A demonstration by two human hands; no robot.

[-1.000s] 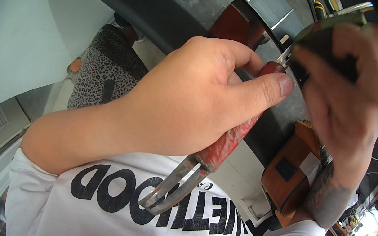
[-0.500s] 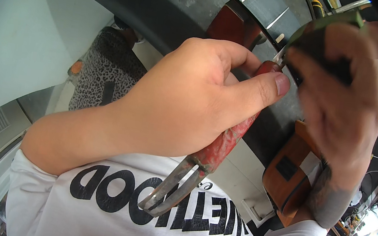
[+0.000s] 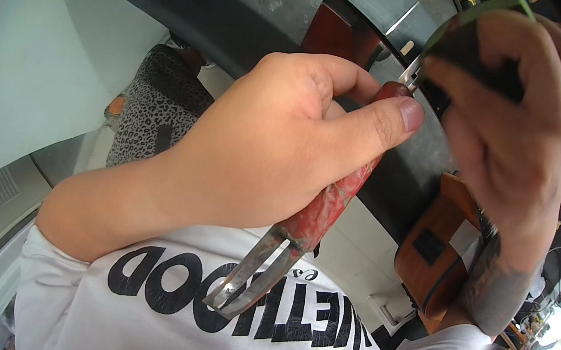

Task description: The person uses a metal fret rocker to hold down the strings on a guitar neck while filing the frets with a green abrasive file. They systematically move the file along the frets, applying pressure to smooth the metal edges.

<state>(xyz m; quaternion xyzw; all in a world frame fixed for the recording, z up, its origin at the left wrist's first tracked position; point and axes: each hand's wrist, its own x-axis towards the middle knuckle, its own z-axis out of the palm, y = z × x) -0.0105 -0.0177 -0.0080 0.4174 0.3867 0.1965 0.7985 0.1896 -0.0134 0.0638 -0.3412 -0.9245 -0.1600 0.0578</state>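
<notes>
My left hand (image 3: pixel 286 133) is closed round the worn red handle of a hand tool (image 3: pixel 333 207). Its lower end is a split, curved metal prong piece over my white shirt; a thin metal shaft comes out of the upper end. My right hand (image 3: pixel 525 143), raised at the upper right, has its fingers curled round a dark piece with a green edge (image 3: pixel 460 37). The tool's shaft points up to that edge, and I cannot tell whether they touch. My right fingers are partly blurred and cover much of the dark piece.
A dark padded surface (image 3: pixel 244 21) runs across beyond my hands, with a red-brown block (image 3: pixel 329 31) on it. Farther lies a dark strip (image 3: pixel 381 3) with pale lines. Leopard-print cloth (image 3: pixel 150 112), a white panel (image 3: pixel 48 59) and an orange-brown wooden object (image 3: pixel 429 255) lie below.
The left hand and red-handled tool have shifted slightly left in the view. The right hand and the green-edged piece have moved slightly up. Both grips stay closed.
</notes>
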